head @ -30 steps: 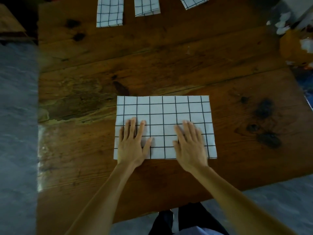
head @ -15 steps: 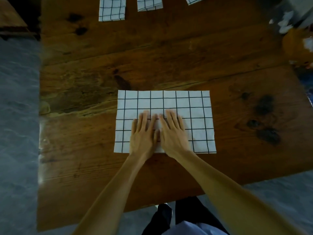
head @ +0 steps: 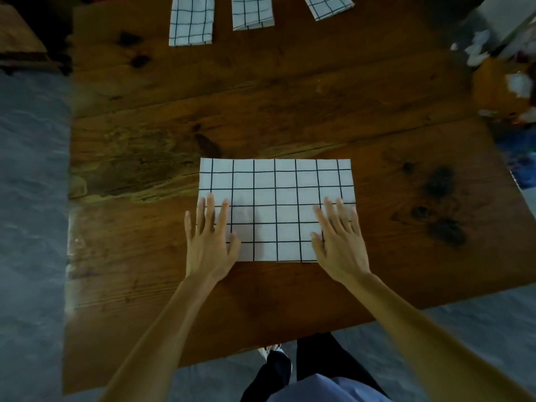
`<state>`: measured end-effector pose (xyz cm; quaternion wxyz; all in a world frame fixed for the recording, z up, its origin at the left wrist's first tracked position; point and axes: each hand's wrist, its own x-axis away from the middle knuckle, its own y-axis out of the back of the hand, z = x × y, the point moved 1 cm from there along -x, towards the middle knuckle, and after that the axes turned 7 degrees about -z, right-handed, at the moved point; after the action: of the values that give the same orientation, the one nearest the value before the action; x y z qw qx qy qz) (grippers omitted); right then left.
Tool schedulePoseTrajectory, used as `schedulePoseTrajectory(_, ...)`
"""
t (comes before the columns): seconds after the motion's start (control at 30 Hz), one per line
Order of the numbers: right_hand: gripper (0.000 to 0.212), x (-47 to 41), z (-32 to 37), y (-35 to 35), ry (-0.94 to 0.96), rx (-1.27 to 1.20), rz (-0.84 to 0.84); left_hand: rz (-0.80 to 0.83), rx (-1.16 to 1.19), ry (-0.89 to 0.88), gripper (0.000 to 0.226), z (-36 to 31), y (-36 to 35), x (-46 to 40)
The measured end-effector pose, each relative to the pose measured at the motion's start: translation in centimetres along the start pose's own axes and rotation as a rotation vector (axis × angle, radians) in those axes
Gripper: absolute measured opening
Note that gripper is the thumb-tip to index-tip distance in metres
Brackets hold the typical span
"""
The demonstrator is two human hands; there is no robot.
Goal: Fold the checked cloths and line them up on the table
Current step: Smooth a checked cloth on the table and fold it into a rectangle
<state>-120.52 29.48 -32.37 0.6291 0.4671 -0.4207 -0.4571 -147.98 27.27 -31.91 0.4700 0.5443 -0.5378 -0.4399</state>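
A white checked cloth (head: pixel 275 198) lies flat on the wooden table (head: pixel 290 97), a wide rectangle with black grid lines. My left hand (head: pixel 210 239) presses flat on its near left corner, fingers straight and spread, partly over the cloth's left edge. My right hand (head: pixel 340 242) presses flat on its near right corner, fingers straight. Three folded checked cloths lie in a row at the far edge: one on the left (head: pixel 191 21), one in the middle (head: pixel 252 13), one tilted on the right (head: pixel 327 5).
Crumpled white scraps and coloured clutter (head: pixel 516 82) sit past the table's right side. A dark wooden piece (head: pixel 20 42) stands at the far left. Grey floor (head: pixel 29 227) lies left of and in front of the table. My dark-trousered legs (head: pixel 290 372) show below the near edge.
Both hands slid together at the cloth's middle, then swept apart to its left and right near corners, smoothing it. The cloth itself has stayed in place.
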Motion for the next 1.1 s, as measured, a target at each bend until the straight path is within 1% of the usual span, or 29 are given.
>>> schedulePoseTrajectory(0.07,0.057,-0.1,2.5,0.0,0.13,-0.104,0.016,0.032,0.036,-0.062,0.069,-1.8,-0.3,-0.2)
schedulePoseTrajectory(0.1,0.057,-0.2,3.8,-0.3,0.164,-0.141,0.045,0.067,0.047,-0.101,0.07,-2.7,-0.7,-0.2)
schedulePoseTrajectory(0.17,0.06,-0.5,5.6,-1.1,0.165,-0.159,0.084,0.134,0.047,-0.156,0.068,-3.8,-1.8,0.1)
schedulePoseTrajectory(0.23,0.062,-0.5,5.7,-1.8,0.147,-0.108,0.102,0.18,0.016,-0.171,0.067,-3.8,-2.5,0.5)
schedulePoseTrajectory(0.37,0.059,0.1,4.3,-2.1,0.162,-0.034,0.09,0.192,-0.001,-0.206,0.067,-2.8,-2.1,0.3)
schedulePoseTrajectory(0.5,0.06,0.1,4.6,-2.2,0.151,0.003,0.081,0.206,0.076,-0.245,0.075,-2.7,-1.1,0.6)
schedulePoseTrajectory(0.57,0.059,0.1,4.5,-2.1,0.154,-0.017,0.082,0.189,0.087,-0.317,0.078,-2.8,-0.9,1.4)
schedulePoseTrajectory(0.63,0.058,0.1,4.3,-1.9,0.159,-0.071,0.071,0.151,0.096,-0.356,0.073,-2.7,-0.9,2.2)
schedulePoseTrajectory(0.67,0.058,0.1,4.3,-1.9,0.156,-0.105,0.062,0.11,0.105,-0.371,0.065,-2.7,-0.8,2.4)
schedulePoseTrajectory(0.77,0.057,0.0,4.3,-1.8,0.136,-0.168,0.048,-0.08,0.157,-0.457,0.038,-2.7,-1.0,2.6)
schedulePoseTrajectory(0.87,0.059,0.0,4.3,-1.7,0.135,-0.184,0.047,-0.187,0.167,-0.516,0.027,-2.7,-1.4,2.7)
schedulePoseTrajectory(0.97,0.061,-0.1,4.4,-1.7,0.141,-0.193,0.049,-0.209,0.161,-0.506,0.014,-3.0,-1.4,2.6)
schedulePoseTrajectory(1.1,0.066,-0.3,4.3,-1.1,0.134,-0.229,0.075,-0.191,0.184,-0.466,0.017,-3.7,-0.7,2.2)
